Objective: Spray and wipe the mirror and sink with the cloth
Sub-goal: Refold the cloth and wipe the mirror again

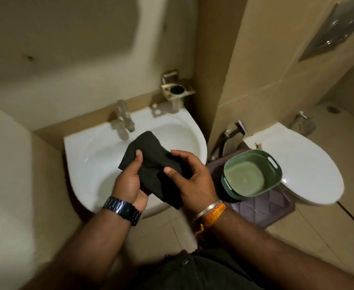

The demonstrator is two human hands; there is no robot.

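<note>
Head view shows you holding a dark, crumpled cloth (153, 164) in front of you, directly above the basin of the white ceramic sink (100, 155). Both of your hands have it: your left hand (128, 178) grips the cloth's left side with the thumb laid up over the fabric, and your right hand (190, 176) curls round its right side, thumb pressed on top and fingers bent over the upper edge. One corner of the cloth sticks up toward the tap, another hangs down between your wrists. A dark metal link watch (122, 210) sits on your left wrist; a silver bangle (207, 208) and an orange band (214, 213) sit on your right.

At the back of the sink stands a blurred chrome tap (123, 119), and just beside it on the right a metal holder with a round opening (177, 88) is fixed to the wall. The area higher on the wall is too blurred to make out.

To the right of the sink, a green plastic basket with handle slots (253, 162) rests on a purple quilted mat (268, 206). Beyond it is a white toilet with its lid closed (303, 164), a chrome hand sprayer (232, 130) between the two, and a steel flush plate (335, 28) high on the beige tiled wall (255, 59).
</note>
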